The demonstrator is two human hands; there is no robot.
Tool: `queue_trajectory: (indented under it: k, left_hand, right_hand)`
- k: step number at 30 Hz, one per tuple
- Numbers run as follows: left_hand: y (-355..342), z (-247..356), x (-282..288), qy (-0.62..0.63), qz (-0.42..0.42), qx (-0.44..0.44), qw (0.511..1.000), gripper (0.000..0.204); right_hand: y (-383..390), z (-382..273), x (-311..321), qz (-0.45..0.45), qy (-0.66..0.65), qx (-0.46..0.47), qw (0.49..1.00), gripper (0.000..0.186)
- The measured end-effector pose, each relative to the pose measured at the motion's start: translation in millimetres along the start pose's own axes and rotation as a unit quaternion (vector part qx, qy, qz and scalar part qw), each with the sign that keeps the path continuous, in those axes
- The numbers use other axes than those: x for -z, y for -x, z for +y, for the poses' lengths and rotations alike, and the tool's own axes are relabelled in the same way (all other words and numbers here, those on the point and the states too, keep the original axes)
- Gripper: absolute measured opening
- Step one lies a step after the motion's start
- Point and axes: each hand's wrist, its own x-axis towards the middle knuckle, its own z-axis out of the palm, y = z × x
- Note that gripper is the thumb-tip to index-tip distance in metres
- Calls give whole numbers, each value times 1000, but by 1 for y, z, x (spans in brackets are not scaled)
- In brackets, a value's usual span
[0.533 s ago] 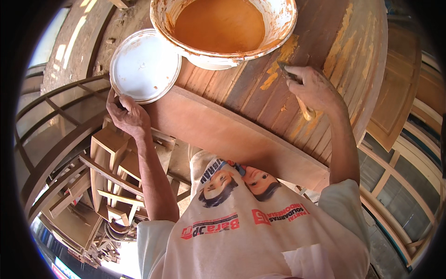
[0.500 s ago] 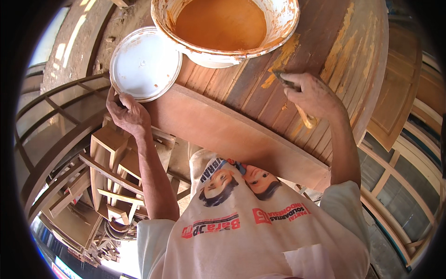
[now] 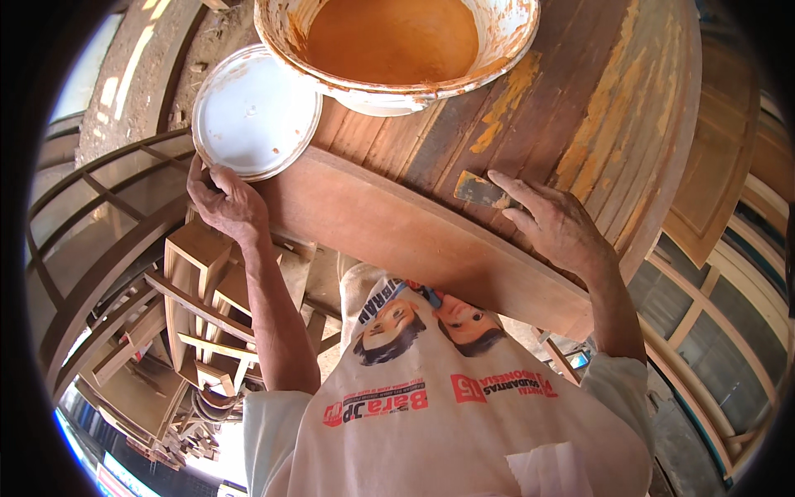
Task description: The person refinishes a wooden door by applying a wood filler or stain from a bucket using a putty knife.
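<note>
Head view, right hand: your right hand is closed on a small flat putty scraper with a dark blade, fingers laid long on top of it, so the blade lies flat against the brown striped wooden panel with curved edge. That flat hold looks meant to press filler into the grain.
Head view, left hand: your left hand curls around the near corner of the plain reddish-brown wooden rail that runs across the panel's near edge. It holds no tool, and I judge it braces you and steadies the piece.
Scraper position: it sits on the panel just beyond the rail, below the bowl, with an ochre smear just beside it.
Bowl: one wide, paint-stained white basin of orange-brown paste rests on the panel, well within reach of your right hand for reloading.
Lid: one round white lid lies just beside the basin, overhanging the corner above your left hand, set aside so the paste stays open.
Ochre patches: several streaks of dried filler mark the panel; the exact number is unclear.
Surroundings: stacked wooden frames stand below on your left.
Count: two hands, one scraper, one basin, one lid.
</note>
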Motion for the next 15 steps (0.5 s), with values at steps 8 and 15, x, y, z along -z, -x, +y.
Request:
queue_trajectory:
  k: [8,15]
  left_hand:
    - [-2,-3,0,-44,13,-58,997,37]
    - [0,-1,-2,-41,19,-25,999,39]
  right_hand:
    - [-20,6,33,19,-70,8,997,34]
    - [-51,11,45,-130,-44,10,991,15]
